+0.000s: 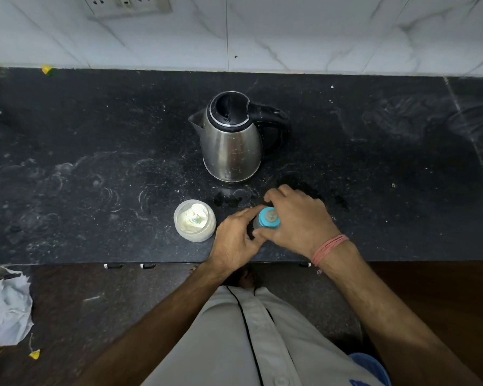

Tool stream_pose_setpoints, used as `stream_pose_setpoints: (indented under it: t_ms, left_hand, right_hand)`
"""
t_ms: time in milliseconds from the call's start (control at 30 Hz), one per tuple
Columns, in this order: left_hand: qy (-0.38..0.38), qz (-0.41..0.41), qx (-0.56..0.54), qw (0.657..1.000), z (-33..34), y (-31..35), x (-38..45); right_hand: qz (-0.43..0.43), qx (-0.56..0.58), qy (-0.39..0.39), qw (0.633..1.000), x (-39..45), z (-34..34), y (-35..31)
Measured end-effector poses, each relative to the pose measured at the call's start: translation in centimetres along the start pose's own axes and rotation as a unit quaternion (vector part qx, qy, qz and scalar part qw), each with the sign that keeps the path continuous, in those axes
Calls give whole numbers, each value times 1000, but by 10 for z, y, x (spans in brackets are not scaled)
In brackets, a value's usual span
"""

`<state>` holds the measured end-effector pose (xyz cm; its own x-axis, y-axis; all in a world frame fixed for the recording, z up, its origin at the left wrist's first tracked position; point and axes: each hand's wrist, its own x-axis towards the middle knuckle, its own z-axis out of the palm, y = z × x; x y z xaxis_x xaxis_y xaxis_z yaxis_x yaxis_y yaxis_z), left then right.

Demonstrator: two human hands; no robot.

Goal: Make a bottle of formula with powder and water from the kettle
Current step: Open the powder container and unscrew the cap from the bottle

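- Head view: we look down on a black stone table marked with pale powder rings and smears.
- A baby bottle with a blue collar and a clear teat stands upright near the table's front edge, between our two hands.
- Our left hand curls its fingers and thumb round the bottle's body from the left.
- Our right hand wraps the blue collar from the right, its thumb on the near side; a pink thread band circles that wrist.
- An open round tub of white powder stands just left of the bottle, with a scoop partly buried in it.
- A steel kettle with a black lid and handle stands behind the bottle, spout pointing left.
- Crumpled white paper lies on the floor at lower left.
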<state>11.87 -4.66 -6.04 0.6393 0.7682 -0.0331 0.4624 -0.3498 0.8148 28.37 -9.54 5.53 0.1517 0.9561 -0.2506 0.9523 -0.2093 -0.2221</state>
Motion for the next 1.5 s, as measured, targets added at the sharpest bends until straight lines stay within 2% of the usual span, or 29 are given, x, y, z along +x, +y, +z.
stream_pose_setpoints:
  t_ms: [67,200,267,433,600,700,1033,1500]
  left_hand:
    - [-4,-1,1,1000,-1,1,0]
    - [-6,-19,7,1000,0,-1,0]
    - [0,-20,0,1000,0,-1,0]
    - [1,-12,0,1000,0,-1,1]
    - [31,-39,-31,998,0,8,7]
    - [46,-44,-43,997,-1,16,15]
    - [66,-69,-41,995,4,21,28]
    - [73,-83,-33,993,3,17,27]
  right_hand:
    - [-9,-21,-3,1000,1,-2,-2]
    - [-119,-17,-37,992,-2,-8,-1]
    - [-137,-4,-40,990,-2,-11,3]
    - [-59,90,19,994,-14,-16,15]
    - [75,100,71,990,-42,3,20]
    - [117,106,78,984,-57,24,15]
    - [103,24,49,993,-64,80,8]
    - [65,-15,48,997,-49,85,4]
